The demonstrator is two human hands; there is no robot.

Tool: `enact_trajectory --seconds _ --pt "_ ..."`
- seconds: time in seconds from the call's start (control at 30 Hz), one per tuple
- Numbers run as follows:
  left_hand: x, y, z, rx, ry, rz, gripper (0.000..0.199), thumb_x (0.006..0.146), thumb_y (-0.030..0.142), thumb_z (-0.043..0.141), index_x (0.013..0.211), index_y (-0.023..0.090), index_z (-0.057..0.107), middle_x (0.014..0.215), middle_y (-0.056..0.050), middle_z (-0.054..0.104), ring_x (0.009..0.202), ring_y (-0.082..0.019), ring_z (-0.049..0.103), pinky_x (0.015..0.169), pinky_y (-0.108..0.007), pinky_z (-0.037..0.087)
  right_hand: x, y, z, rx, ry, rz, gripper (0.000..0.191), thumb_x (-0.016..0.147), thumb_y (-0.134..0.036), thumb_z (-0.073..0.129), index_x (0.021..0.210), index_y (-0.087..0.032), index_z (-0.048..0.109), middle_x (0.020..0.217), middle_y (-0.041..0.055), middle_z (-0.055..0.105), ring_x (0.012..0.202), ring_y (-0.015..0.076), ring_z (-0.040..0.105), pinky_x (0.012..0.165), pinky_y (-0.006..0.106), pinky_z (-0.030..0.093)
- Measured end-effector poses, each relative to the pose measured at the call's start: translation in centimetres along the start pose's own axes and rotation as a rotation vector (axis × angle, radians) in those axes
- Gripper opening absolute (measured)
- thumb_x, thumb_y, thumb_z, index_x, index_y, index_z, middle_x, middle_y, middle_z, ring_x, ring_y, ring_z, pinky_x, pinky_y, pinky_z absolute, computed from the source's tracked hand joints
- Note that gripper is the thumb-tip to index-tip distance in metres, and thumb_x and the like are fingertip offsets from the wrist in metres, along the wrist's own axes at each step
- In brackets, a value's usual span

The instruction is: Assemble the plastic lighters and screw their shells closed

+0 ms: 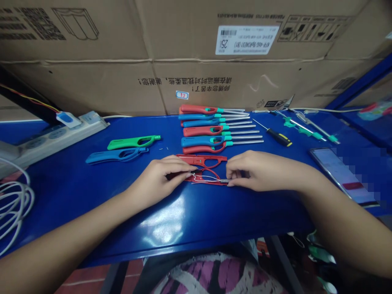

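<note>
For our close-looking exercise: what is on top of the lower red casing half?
White wires stretch across the lower red casing half. The left hand hides its left end, so anything there cannot be seen.

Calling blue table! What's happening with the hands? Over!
Left hand at the white wires. Right hand pinching a small metal piece. Red shell halves lying between the hands. Screwdriver beyond, apart from both.

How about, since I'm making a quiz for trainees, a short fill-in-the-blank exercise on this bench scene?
1. Between the left hand and the right hand lie casing halves coloured ____.
2. The screwdriver has a handle of black and ____.
3. Near the power strip, a blue handle lies beside a ____ one.

Missing words: red; yellow; green.
</note>
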State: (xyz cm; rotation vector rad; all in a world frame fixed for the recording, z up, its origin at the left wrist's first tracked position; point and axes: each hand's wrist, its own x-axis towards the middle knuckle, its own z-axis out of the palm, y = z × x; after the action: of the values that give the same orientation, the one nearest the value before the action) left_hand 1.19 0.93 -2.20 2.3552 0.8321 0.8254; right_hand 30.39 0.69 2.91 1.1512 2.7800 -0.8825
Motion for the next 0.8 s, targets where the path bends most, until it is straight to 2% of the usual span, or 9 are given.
enact_trajectory --seconds 0.1,0.3,0.57,0.8 --pt "0.0 0.1 0.0 0.013 -0.013 0.022 0.025 0.094 0.016 0.065 0.116 0.019 0.076 0.107 -0.005 0.079 0.102 -0.019 0.072 0.093 -0.032 0.058 0.2 0.0 0.2 -0.039 -0.029 0.007 0.008 0.091 -0.025 0.067 0.086 -0.02 0.07 0.082 -0.0006 0.069 0.074 0.0131 0.061 0.064 0.024 0.04" --pt "-0.1 0.1 -0.2 0.034 -0.03 0.048 0.025 0.095 0.014 0.061 0.115 0.019 0.076 0.107 -0.005 0.079 0.1 -0.019 0.073 0.09 -0.031 0.059 0.3 -0.5 0.2 -0.147 0.0 0.001 0.011 0.092 -0.019 0.063 0.083 -0.02 0.07 0.086 0.0013 0.071 0.079 0.0156 0.064 0.068 0.026 0.039" --pt "0.0 0.4 -0.3 0.07 -0.047 0.046 0.026 0.096 0.016 0.059 0.115 0.02 0.075 0.106 -0.006 0.078 0.098 -0.02 0.073 0.09 -0.034 0.059 0.3 -1.3 0.9 -0.44 0.013 -0.039 0.02 0.091 -0.007 0.054 0.08 -0.017 0.067 0.083 0.0039 0.07 0.076 0.0183 0.064 0.063 0.03 0.034" --pt "0.0 0.5 -0.2 0.061 -0.048 0.042 0.025 0.095 0.015 0.059 0.113 0.02 0.076 0.104 -0.007 0.078 0.096 -0.02 0.073 0.088 -0.034 0.06 0.5 -3.0 1.6 -0.637 -0.035 -0.049 0.021 0.083 0.001 0.058 0.081 -0.016 0.069 0.081 0.0069 0.07 0.073 0.0209 0.064 0.056 0.032 0.03"
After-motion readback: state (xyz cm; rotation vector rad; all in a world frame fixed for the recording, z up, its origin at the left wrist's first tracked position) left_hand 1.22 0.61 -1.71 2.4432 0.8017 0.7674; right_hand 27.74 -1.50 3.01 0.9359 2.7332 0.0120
